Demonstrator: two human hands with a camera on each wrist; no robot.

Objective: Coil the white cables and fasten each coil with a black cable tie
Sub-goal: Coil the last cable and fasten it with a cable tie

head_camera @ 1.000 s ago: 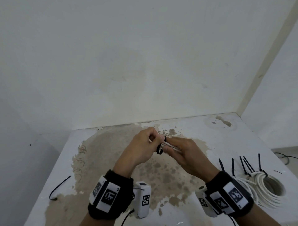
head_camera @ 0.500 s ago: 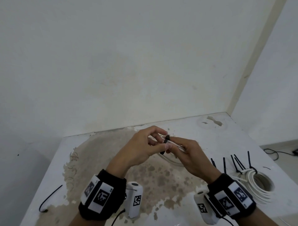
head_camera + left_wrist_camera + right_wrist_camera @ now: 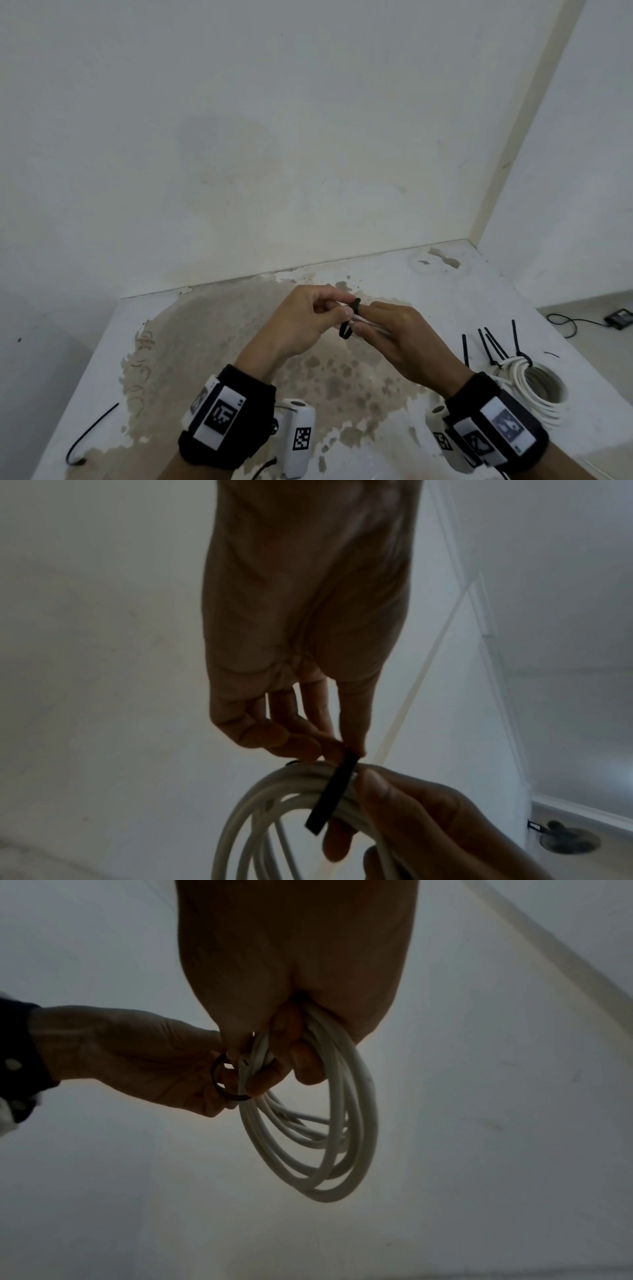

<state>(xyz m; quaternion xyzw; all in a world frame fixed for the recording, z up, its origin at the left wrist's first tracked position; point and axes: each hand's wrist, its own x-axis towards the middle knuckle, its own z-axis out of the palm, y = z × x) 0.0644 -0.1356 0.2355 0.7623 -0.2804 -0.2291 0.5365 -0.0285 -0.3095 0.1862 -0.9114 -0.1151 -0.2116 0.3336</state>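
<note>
Both hands meet above the middle of the stained white table (image 3: 411, 284). My right hand (image 3: 394, 335) grips a small coil of white cable (image 3: 318, 1139), which hangs below its fingers; only a short white stretch (image 3: 368, 323) shows in the head view. A black cable tie (image 3: 349, 318) loops around the coil's bundled strands (image 3: 284, 791). My left hand (image 3: 308, 325) pinches that tie (image 3: 334, 794) between thumb and fingertips, right beside the right hand's fingers. The tie's loop (image 3: 226, 1080) shows between the two hands in the right wrist view.
A pile of white cable coils (image 3: 534, 390) fastened with black ties, tails sticking up (image 3: 489, 346), lies at the table's right edge. One loose black tie (image 3: 90, 435) lies near the front left edge. Walls close the back and right. A black cord and device (image 3: 616, 318) lie on the floor.
The camera view drifted right and the hands shifted slightly. The left fingers have worked the tie further around the bundle; the right hand keeps its hold on the coil.
</note>
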